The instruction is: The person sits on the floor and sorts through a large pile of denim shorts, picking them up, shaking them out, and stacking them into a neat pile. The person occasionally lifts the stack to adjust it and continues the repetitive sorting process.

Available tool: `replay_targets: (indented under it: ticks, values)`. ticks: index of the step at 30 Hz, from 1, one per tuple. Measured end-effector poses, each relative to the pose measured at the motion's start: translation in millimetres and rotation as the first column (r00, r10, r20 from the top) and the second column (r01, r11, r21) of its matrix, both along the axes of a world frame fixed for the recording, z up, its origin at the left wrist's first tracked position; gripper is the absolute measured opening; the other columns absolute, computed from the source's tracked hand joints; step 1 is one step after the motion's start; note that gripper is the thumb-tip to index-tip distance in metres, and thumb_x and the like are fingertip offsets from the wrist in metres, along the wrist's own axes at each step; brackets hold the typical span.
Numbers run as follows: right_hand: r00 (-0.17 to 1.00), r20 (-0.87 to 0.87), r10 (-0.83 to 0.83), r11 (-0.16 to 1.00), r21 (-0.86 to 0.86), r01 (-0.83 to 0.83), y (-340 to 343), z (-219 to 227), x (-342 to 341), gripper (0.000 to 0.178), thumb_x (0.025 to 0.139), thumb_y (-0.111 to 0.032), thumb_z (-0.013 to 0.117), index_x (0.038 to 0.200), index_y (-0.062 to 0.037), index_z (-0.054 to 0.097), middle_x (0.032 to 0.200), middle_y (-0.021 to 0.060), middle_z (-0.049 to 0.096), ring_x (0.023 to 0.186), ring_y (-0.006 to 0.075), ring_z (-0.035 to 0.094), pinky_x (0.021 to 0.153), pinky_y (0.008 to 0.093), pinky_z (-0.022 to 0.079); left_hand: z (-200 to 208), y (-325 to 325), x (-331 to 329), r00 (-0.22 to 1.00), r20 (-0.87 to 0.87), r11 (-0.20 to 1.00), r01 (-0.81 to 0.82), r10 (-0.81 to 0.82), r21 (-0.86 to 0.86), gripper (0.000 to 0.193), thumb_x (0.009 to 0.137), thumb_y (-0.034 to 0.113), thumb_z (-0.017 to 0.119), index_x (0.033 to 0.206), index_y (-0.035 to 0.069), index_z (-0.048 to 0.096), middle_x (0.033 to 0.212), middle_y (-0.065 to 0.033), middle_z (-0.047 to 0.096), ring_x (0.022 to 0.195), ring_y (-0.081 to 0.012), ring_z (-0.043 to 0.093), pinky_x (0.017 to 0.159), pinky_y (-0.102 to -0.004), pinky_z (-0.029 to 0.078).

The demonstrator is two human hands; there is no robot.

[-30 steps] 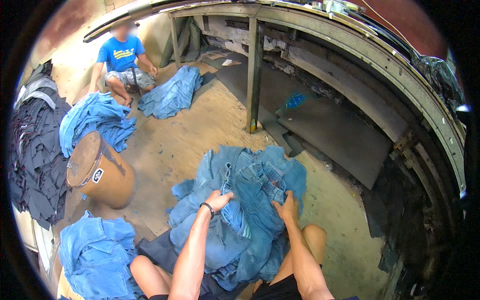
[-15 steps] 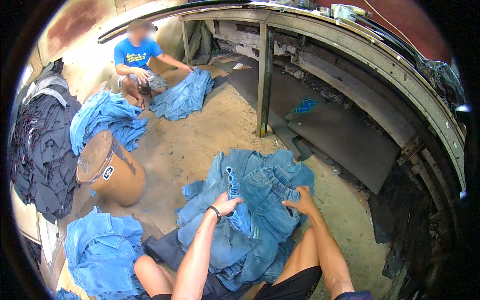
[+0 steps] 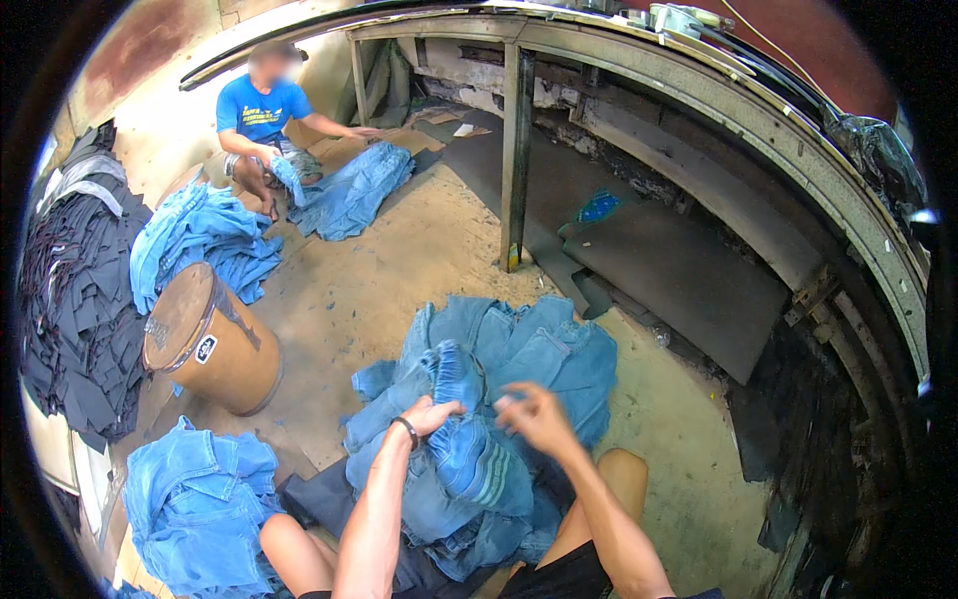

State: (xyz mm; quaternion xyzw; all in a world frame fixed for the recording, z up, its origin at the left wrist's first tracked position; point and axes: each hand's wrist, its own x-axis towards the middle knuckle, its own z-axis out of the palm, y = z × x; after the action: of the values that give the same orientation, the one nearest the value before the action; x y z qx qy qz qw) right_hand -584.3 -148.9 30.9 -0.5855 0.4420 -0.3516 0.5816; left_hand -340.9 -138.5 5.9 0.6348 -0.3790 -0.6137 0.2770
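My left hand (image 3: 431, 414) grips the gathered elastic waistband of a pair of blue denim pants (image 3: 479, 461). The pants hang bunched, with pale stripes showing along one folded part. My right hand (image 3: 539, 421) is just to the right of them, its fingers loosely bent and apart, slightly blurred, with nothing seen in them. Under both hands spreads a heap of faded denim garments (image 3: 569, 374), lying between my knees and beyond.
At the left stand a brown drum (image 3: 235, 349) and a denim pile (image 3: 200, 499); dark cloth strips (image 3: 80, 299) are heaped beyond. A person (image 3: 264, 115) squats at the far left, handling denim (image 3: 354, 190). A table leg (image 3: 515, 160) rises ahead; dark sheets (image 3: 689, 280) lie at right.
My right hand has let go of the waistband and moved left. My left hand, still gripping it, has shifted slightly left, and the pants have bunched up. The other person has lifted some denim.
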Motion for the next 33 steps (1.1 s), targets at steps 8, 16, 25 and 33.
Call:
replay_targets:
  ticks: [8,16,25,33]
  values:
    - [0.97,-0.199,0.136,0.99,0.069,-0.125,16,-48,-10,0.059,0.096,-0.043,0.074,0.13,0.0034,0.063,0.1,0.0126,0.071,0.088,0.0183,0.068,0.076,0.0346,0.055,75,76,59,0.906,-0.33,0.944,-0.313,0.263,-0.105,0.031,0.092,0.022,0.072,0.115,0.002,0.071,0.104,-0.0055,0.074,0.092,-0.0163,0.071,0.084,-0.0324,0.057]
    - [0.987,0.076,0.142,0.971,-0.206,-0.123,-31,153,-11,0.08,0.107,-0.066,0.027,0.151,-0.0017,0.045,0.135,0.0165,0.059,0.125,0.0254,0.058,0.106,0.0456,0.048,218,-21,-40,0.938,-0.227,0.756,0.051,-0.26,-0.653,0.032,0.094,0.021,0.074,0.12,0.003,0.067,0.11,-0.0042,0.072,0.098,-0.0126,0.066,0.089,-0.0306,0.054]
    - [0.923,-0.289,-0.255,0.407,-0.898,-0.168,-52,368,-12,0.066,0.103,-0.048,0.06,0.152,-0.0046,0.049,0.136,0.0158,0.064,0.12,0.0238,0.065,0.108,0.0372,0.051,357,-59,-66,0.863,-0.322,0.109,-0.304,-0.389,-0.946,0.019,0.087,0.021,0.073,0.084,0.003,0.072,0.084,-0.0003,0.07,0.078,-0.0102,0.061,0.072,-0.0261,0.049]
    - [0.59,-0.798,0.126,0.696,-0.353,-0.625,-84,161,120,0.081,0.092,-0.062,0.068,0.145,-0.0022,0.056,0.13,0.032,0.064,0.117,0.0418,0.067,0.101,0.0463,0.052,62,-9,-10,0.81,-0.443,0.38,-0.576,0.384,-0.724,0.081,0.093,0.017,0.074,0.152,-0.007,0.025,0.149,-0.0221,0.048,0.139,-0.0286,0.047,0.119,-0.044,0.035]
